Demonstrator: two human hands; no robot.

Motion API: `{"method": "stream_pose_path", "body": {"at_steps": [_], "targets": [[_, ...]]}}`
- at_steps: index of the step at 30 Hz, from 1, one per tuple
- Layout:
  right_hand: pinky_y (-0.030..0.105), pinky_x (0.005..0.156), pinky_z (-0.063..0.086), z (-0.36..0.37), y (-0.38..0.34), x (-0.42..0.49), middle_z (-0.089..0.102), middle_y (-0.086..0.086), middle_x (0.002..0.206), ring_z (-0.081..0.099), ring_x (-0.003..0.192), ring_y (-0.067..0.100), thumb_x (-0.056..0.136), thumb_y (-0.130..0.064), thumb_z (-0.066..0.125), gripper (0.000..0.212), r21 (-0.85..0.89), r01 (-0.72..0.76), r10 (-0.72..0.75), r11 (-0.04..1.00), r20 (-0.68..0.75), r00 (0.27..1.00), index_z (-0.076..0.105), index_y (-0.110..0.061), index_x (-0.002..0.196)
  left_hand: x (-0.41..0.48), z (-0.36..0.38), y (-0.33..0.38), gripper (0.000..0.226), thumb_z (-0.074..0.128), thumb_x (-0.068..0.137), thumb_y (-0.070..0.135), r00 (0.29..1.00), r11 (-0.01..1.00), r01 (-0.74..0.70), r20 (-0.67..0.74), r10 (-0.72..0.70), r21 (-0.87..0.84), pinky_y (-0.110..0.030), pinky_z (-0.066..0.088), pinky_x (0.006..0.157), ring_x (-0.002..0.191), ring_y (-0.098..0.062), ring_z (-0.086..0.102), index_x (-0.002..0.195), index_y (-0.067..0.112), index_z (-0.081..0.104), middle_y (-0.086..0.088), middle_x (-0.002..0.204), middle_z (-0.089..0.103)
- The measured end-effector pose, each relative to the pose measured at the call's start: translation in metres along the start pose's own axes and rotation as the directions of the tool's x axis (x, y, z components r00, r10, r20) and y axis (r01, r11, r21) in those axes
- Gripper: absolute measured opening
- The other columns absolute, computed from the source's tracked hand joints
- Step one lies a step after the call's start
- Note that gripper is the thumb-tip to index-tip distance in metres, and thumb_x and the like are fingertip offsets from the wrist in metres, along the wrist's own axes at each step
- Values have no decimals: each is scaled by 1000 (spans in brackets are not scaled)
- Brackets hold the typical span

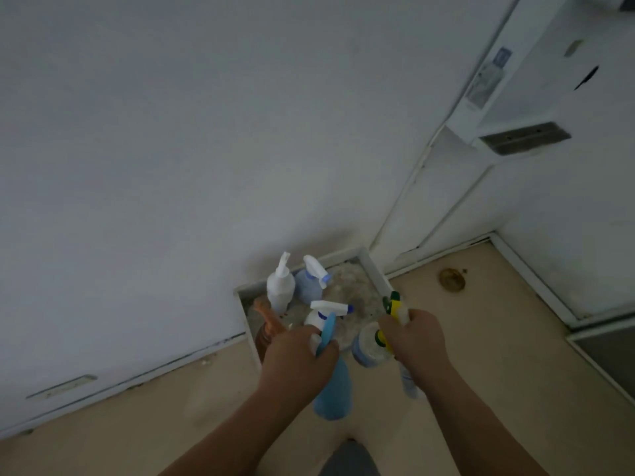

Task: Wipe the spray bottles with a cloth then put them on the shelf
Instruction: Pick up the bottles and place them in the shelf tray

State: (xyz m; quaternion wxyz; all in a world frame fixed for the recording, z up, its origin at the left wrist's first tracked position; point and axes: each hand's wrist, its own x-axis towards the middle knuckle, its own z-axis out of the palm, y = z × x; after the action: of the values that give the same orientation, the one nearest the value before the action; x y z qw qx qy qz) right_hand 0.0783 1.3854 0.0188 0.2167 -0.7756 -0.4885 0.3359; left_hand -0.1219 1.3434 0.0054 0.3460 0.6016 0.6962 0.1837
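Spray bottle in each hand
My left hand (299,359) grips the white-trigger bottle (329,310) plus a blue cloth (334,393); right hand (416,342) is curled round the yellow-green-trigger bottle (395,306).

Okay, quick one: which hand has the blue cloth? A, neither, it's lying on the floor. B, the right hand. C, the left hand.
C: the blue cloth hangs from the left hand, which grips it, while the right hand grips a yellow-topped bottle.
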Motion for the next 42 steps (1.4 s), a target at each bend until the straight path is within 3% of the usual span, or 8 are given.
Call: {"method": "stream_pose_path", "body": {"at_steps": [6,10,13,19,28,32,38,42], "targets": [[22,42,28,-18,-4,97,34,-2,47,32,44,11,88,-15,68,45,-17,48,-46,999,117,992,37,-15,56,50,41,61,38,64,87,38,992,987,115,-33,-120,-112,-14,32,47,53,-4,48,58,25,44,7,56,48],[29,52,27,-11,-7,157,39,0,51,37,49,15,86,-17,70,43,-63,103,-82,993,280,956,41,-19,55,81,77,94,12,62,90,34,960,958,237,-109,-257,-163,-23,50,59,70,-8,60,85,23,62,5,78,65],[28,51,34,1,-13,191,52,4,57,52,55,20,90,-24,69,32,-110,134,-86,985,365,927,58,-14,63,101,98,109,21,53,99,40,931,941,317,-151,-333,-121,-29,50,71,88,-18,65,106,22,61,1,99,70],[32,52,34,30,-31,232,53,3,56,53,56,19,94,-23,69,39,-42,171,-144,984,375,916,55,-16,58,146,120,109,27,48,99,35,861,877,468,-165,-480,-109,-28,44,74,102,-22,68,116,23,65,-1,110,72],[19,54,44,40,-3,236,71,16,83,66,74,24,103,-38,61,37,170,269,-318,948,452,833,71,-4,92,172,135,109,15,50,100,25,768,794,583,-201,-608,-175,-32,49,73,97,-25,68,105,16,60,-5,106,70],[21,60,46,36,15,236,66,0,73,63,69,7,108,-32,53,37,245,235,-314,941,366,876,70,-10,84,178,142,108,21,50,100,24,759,776,603,-168,-630,-186,-37,54,85,107,-29,68,116,14,59,-9,116,69],[32,59,32,24,53,231,45,1,63,47,67,19,101,-23,48,35,145,344,-371,928,256,893,47,-12,67,154,141,118,60,57,101,24,813,844,428,-269,-516,-324,-31,49,100,138,-21,49,154,21,31,0,164,31],[38,68,41,23,79,239,67,18,101,60,79,40,95,-13,33,32,29,367,-350,930,382,855,63,-5,103,110,149,121,12,58,100,38,830,958,105,-507,-233,-267,-12,46,61,80,-5,59,102,27,51,9,104,58]]}}
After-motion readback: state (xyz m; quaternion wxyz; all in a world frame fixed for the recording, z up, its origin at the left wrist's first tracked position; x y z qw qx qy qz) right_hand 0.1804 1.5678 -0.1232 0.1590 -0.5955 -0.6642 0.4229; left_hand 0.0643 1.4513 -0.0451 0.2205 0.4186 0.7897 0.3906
